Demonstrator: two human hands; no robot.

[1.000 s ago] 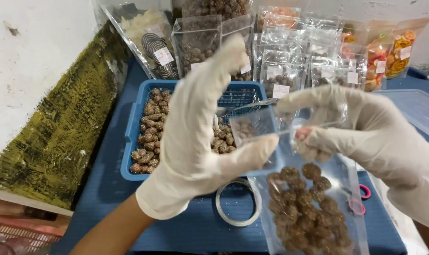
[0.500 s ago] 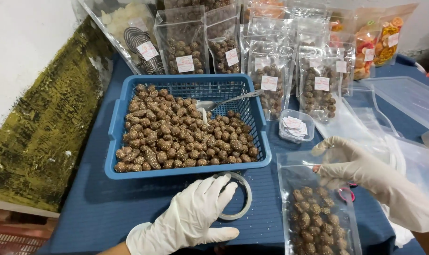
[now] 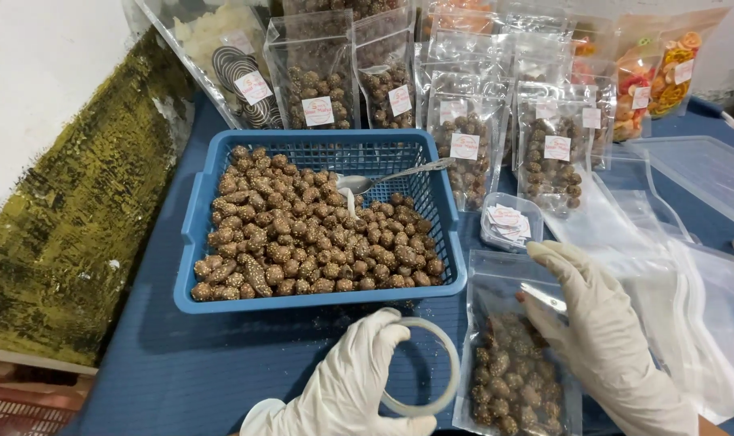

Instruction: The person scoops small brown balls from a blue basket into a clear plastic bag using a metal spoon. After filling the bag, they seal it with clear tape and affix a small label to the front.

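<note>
My left hand [image 3: 347, 391], in a white glove, lies open on the blue table with its fingers over a clear plastic ring [image 3: 431, 371]. My right hand [image 3: 605, 335], also gloved, grips the right edge of a clear pouch [image 3: 508, 375] filled with brown sesame-coated balls, which lies flat on the table. Thumb and fingers reach over the pouch's upper part. Just behind both hands stands a blue plastic basket [image 3: 318, 301] heaped with the same brown balls, with a metal spoon [image 3: 395, 176] resting in it.
Filled, labelled pouches [image 3: 464, 141] stand in rows behind the basket. A small clear tub of round labels [image 3: 508, 222] sits right of the basket. Empty clear pouches [image 3: 694, 299] are piled at the right, beside a clear plastic box [image 3: 706, 169]. A stained wall [image 3: 76, 218] borders the left.
Both hands held the pouch up in front of the basket a second ago. The pouch now lies on the table under my right hand, and my left hand has dropped onto the ring.
</note>
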